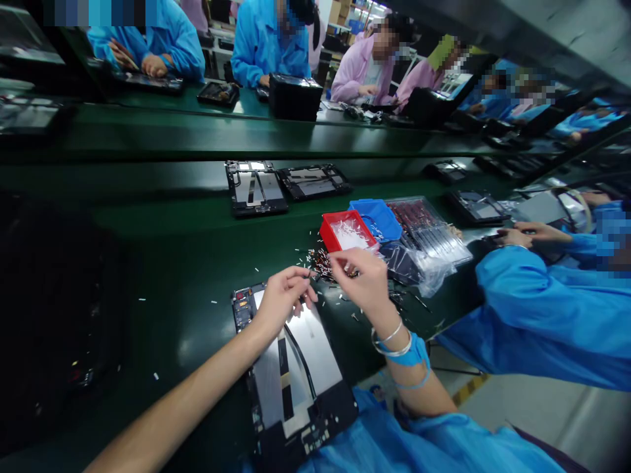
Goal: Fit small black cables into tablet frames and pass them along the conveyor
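Observation:
An opened tablet [323, 338] with silver battery panels lies at the near edge of the green bench, its back off. Above its upper end is my left hand [283, 295], thumb and forefinger pinched together at a tiny dark part too small to name. My right hand [363, 279] hovers just right of it, fingertips also closed, over a heap of small dark and copper-coloured parts [321, 263]. Whatever those fingertips hold is hidden. Behind the right hand stands a red bin [325, 231] full of small white pieces, touching a blue bin [387, 226].
Two more opened tablets [256, 190] lie farther back. Right of the bins are a clear plastic tray [428, 226] and a crumpled plastic bag [434, 276]. Loose white bits dot the bench. A co-worker's blue sleeve [517, 279] is close on the right. A raised shelf [197, 135] crosses behind.

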The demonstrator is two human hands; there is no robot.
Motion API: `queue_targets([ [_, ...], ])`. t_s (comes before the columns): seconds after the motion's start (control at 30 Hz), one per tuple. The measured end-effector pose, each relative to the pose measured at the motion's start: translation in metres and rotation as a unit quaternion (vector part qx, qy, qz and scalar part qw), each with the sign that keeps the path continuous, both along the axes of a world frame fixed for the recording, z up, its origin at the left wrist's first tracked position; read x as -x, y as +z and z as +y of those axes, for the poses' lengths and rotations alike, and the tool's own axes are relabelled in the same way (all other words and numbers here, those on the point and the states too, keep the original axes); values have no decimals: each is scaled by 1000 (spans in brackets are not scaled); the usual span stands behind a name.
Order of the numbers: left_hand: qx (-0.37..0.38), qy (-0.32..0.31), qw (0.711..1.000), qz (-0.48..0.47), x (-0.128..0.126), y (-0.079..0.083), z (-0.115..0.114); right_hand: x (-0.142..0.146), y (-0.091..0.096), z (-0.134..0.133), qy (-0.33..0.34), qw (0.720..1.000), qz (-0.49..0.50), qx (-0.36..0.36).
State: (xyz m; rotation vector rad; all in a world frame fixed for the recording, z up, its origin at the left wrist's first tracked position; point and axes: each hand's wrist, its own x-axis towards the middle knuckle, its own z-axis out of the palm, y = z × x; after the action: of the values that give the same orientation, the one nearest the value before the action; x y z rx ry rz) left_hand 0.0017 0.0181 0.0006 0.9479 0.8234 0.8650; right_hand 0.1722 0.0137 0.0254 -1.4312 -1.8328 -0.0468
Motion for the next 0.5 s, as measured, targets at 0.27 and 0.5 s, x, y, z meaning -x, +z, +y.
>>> queue_targets([
  [0.27, 18, 2, 1000, -5, 5, -2, 10, -33, -5, 32, -149, 983, -104, 18],
  [0.5, -10, 7, 1000, 19, 5, 1, 10, 26, -7, -5, 89, 990, -103, -36],
])
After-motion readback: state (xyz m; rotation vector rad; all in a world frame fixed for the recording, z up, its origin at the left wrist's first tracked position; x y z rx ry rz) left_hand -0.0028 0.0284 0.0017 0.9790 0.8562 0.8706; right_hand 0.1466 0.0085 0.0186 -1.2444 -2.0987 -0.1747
